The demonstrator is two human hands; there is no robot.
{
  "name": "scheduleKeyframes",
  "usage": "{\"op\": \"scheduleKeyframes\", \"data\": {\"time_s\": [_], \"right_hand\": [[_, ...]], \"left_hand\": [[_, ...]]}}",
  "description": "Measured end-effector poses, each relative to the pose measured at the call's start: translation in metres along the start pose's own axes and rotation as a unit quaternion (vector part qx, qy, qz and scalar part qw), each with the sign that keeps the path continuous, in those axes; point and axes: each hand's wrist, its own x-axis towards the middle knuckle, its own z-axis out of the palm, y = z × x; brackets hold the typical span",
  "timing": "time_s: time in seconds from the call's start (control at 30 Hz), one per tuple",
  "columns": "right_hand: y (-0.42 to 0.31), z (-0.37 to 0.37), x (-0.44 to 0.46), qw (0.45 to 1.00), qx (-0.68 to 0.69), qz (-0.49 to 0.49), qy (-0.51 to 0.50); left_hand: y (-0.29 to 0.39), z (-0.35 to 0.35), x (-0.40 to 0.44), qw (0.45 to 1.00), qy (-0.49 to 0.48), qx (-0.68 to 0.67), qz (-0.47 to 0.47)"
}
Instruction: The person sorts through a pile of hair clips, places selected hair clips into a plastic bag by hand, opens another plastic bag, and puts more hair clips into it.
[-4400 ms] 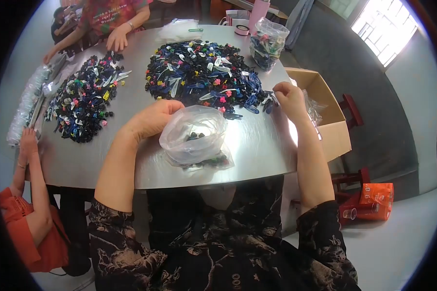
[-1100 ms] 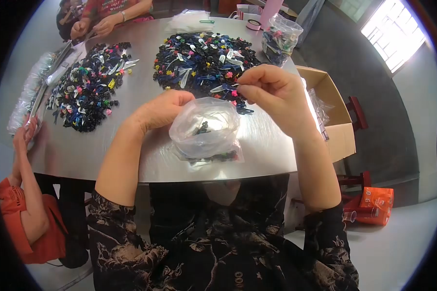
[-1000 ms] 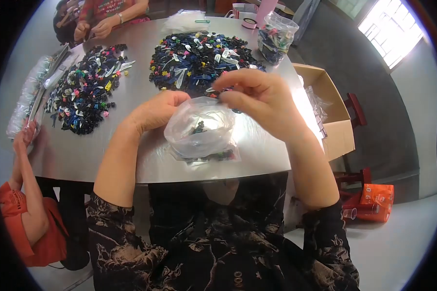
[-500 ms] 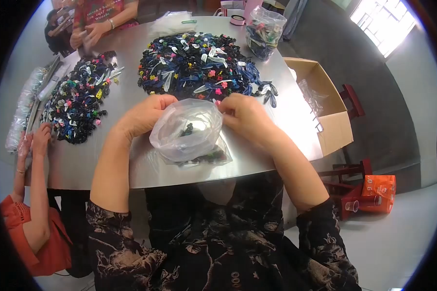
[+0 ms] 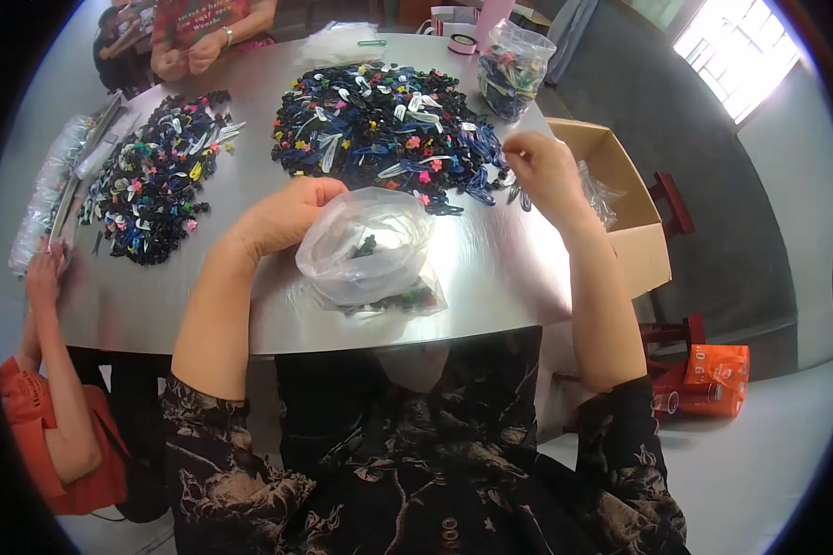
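pink bottle (image 5: 495, 13) cropped at top, left hand (image 5: 292, 215) partly hidden

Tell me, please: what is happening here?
At a shiny grey metal table, the person's left hand touches the rim of an open, clear plastic bag with small dark pieces inside. The right hand is at the right edge of a large mound of black, blue and white hair clips; whether it pinches one is unclear. A smaller mound of mixed clips lies to the left. A co-worker's hand is at the table's left edge.
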Motion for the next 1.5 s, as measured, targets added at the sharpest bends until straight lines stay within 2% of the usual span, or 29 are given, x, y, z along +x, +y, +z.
{"op": "scheduleKeyframes", "data": {"time_s": [0.07,0.3,0.47,0.6,0.67,0.8,0.87,1.0,1.07,1.1,1.2,1.3,1.37,1.4,1.47,1.5], "right_hand": [[0.026,0.01,-0.004,0.996,-0.081,0.029,-0.019],[0.028,0.024,-0.011,0.986,-0.159,0.033,-0.041],[0.034,0.022,-0.015,0.996,-0.041,0.078,-0.024],[0.041,0.023,-0.017,0.997,0.002,0.077,0.012],[0.039,0.022,-0.015,0.985,0.104,0.135,0.009],[0.032,0.02,-0.016,0.986,0.107,0.127,-0.004],[0.026,0.02,-0.018,0.995,0.004,0.089,-0.038],[-0.006,0.01,-0.012,0.988,0.08,0.133,-0.027],[-0.04,-0.002,-0.007,0.967,0.226,0.102,-0.057],[-0.062,-0.008,-0.005,0.967,0.226,0.105,-0.056],[-0.106,-0.008,-0.003,0.946,0.308,-0.033,-0.094],[-0.106,-0.007,0.0,0.956,0.281,-0.063,-0.062],[-0.08,-0.01,0.0,0.984,0.172,-0.02,-0.033],[-0.064,-0.011,0.0,0.985,0.169,-0.02,-0.035],[-0.03,-0.01,-0.003,0.999,0.034,0.02,-0.017],[-0.017,-0.007,-0.005,0.999,0.034,0.02,-0.017]], "left_hand": [[-0.001,0.0,0.001,1.0,0.0,-0.003,-0.001],[0.0,0.0,-0.001,1.0,0.0,-0.001,0.0],[-0.002,-0.001,0.001,1.0,0.004,-0.004,-0.007],[-0.001,-0.001,0.001,1.0,0.006,-0.015,-0.02],[-0.003,-0.002,0.002,1.0,0.0,-0.015,-0.019],[-0.004,-0.002,0.002,1.0,0.01,0.021,-0.005],[-0.002,-0.002,0.001,1.0,0.006,0.023,-0.008],[-0.003,-0.002,0.001,0.999,0.008,0.039,-0.007],[-0.005,-0.004,0.003,0.999,0.006,0.038,-0.004],[-0.006,-0.004,0.004,0.999,0.003,0.038,0.0],[-0.006,-0.003,0.004,1.0,-0.003,0.005,-0.004],[-0.007,-0.004,0.003,1.0,-0.006,-0.001,-0.008],[-0.005,-0.004,0.003,1.0,-0.006,0.007,-0.003],[-0.005,-0.004,0.002,1.0,-0.006,0.017,-0.001],[-0.007,-0.004,0.003,1.0,0.0,0.021,-0.009],[-0.007,-0.004,0.003,0.999,0.006,0.029,-0.017]]}}
